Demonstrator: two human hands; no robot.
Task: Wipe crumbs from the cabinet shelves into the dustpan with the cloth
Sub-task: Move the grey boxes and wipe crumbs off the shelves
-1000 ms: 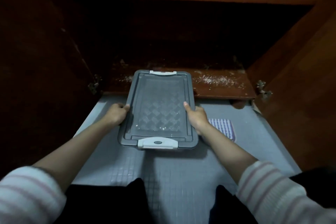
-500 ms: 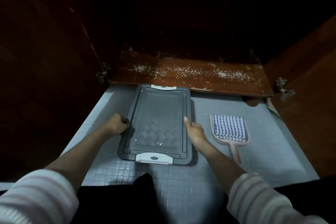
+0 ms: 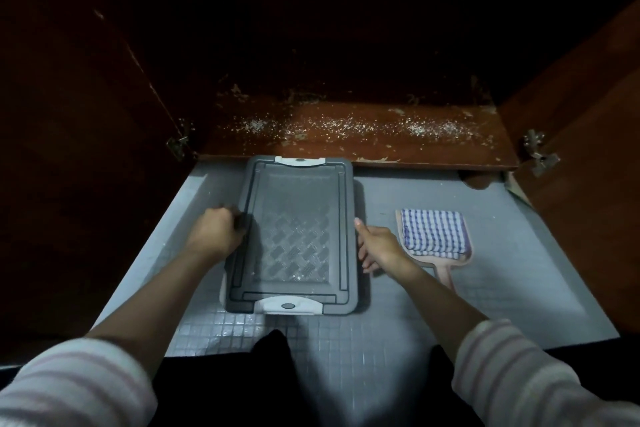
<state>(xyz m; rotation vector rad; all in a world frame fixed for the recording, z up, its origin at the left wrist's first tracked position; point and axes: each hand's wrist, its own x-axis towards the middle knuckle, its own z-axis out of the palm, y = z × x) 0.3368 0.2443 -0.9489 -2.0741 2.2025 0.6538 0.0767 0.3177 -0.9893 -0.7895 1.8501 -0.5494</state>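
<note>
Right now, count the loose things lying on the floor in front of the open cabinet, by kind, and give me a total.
grey tray: 1
checked cloth: 1
pink dustpan: 1
Total: 3

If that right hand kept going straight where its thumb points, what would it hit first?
Most likely the front edge of the crumb-strewn cabinet shelf, just beyond the gray box; the right hand would skim the box's side. Depth is unclear.
</note>
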